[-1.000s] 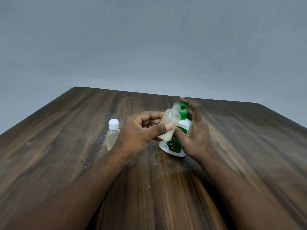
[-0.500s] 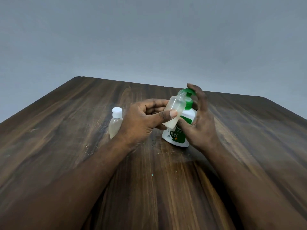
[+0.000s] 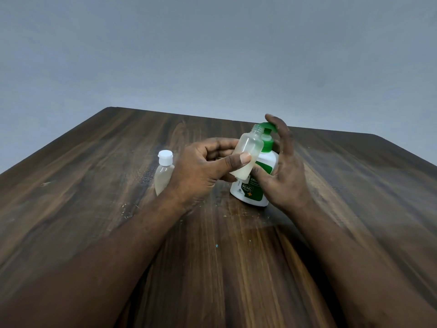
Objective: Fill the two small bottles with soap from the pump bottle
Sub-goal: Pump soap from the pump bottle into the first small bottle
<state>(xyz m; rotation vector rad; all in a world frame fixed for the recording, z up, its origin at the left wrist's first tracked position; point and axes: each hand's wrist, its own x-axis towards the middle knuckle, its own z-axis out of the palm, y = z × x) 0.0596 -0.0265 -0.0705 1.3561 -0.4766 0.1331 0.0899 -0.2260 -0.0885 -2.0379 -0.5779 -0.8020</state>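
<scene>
My left hand [image 3: 203, 169] grips a small clear bottle [image 3: 249, 150] without a cap, tilted with its open neck right at the green pump nozzle. A little pale liquid sits in its lower end. The white pump bottle [image 3: 256, 185] with a green label and green pump head [image 3: 268, 129] stands on the wooden table [image 3: 94, 209]. My right hand [image 3: 283, 171] wraps its right side, fingers resting on the pump head. A second small bottle [image 3: 163, 174] with a white cap stands left of my left hand, partly hidden by it and holding pale liquid.
The dark wooden table has small white specks near the bottles. Its far edge runs just behind the pump bottle, with a plain grey wall beyond. Both forearms stretch over the near part of the table.
The view has tilted down a little, so hands and bottles appear higher in the frame. The pump head stands higher than a second ago. Both grips are unchanged.
</scene>
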